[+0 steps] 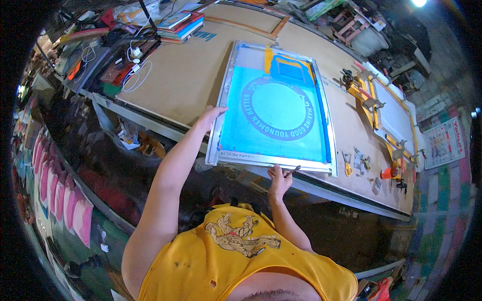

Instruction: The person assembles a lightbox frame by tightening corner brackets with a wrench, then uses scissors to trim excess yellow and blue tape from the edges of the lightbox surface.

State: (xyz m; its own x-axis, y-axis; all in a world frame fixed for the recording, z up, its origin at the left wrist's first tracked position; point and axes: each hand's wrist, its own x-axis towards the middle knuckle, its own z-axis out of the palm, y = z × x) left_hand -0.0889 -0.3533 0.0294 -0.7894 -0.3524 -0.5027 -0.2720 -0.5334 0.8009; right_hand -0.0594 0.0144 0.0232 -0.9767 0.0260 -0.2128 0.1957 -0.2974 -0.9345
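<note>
A screen printing frame (273, 108) with silvery rails and bright blue mesh lies tilted across the table, its near end reaching past the table's front edge. The mesh bears a ring-shaped grey stencil with lettering, and orange and dark blue tape patches cover its far end. My left hand (212, 118) grips the left rail, fingers partly hidden at the rim. At the near rail, my right hand (278, 181) is closed with its fingertips against the frame's underside edge. A thin dark stick-like thing (293, 170) pokes out beside its fingers; its kind is unclear.
On the table (170, 95), stacked books (179, 27) and white cables (136, 70) lie left. A wooden frame (273, 34) rests at the back. Yellow clamps (369, 98), yellow scissors (347, 164) and an orange-red roll (387, 173) are at right. Pink pieces (60, 193) hang far left.
</note>
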